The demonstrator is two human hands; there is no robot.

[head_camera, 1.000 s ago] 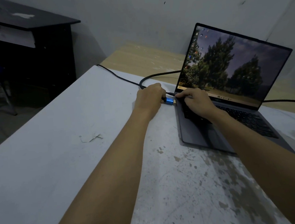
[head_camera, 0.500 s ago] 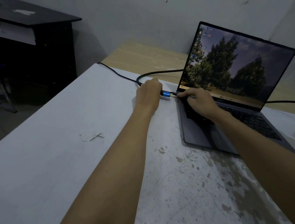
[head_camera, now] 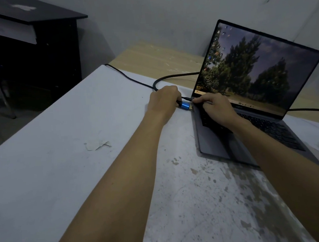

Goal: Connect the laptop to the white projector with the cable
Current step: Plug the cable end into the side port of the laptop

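An open grey laptop [head_camera: 224, 150] with a lit tree wallpaper stands on the white table [head_camera: 61, 147]. My left hand [head_camera: 163, 101] is closed around a black cable [head_camera: 170, 77] just behind its blue metal plug [head_camera: 184, 106]. The plug's tip touches the laptop's left edge. My right hand [head_camera: 217, 108] rests on the laptop's rear left corner, fingers pressed at the edge beside the plug. A thinner black plug sits in the same side, just behind the blue one. No white projector is in view.
A second black cable [head_camera: 310, 110] runs off to the right behind the laptop. A torn paper scrap [head_camera: 97, 144] lies on the table. A wooden tabletop [head_camera: 159, 59] adjoins at the back. A black desk [head_camera: 34, 44] stands at the far left.
The blue plug has stayed at the laptop's left edge, drawing back a little and then closing in to touch it. Both hands keep their places.
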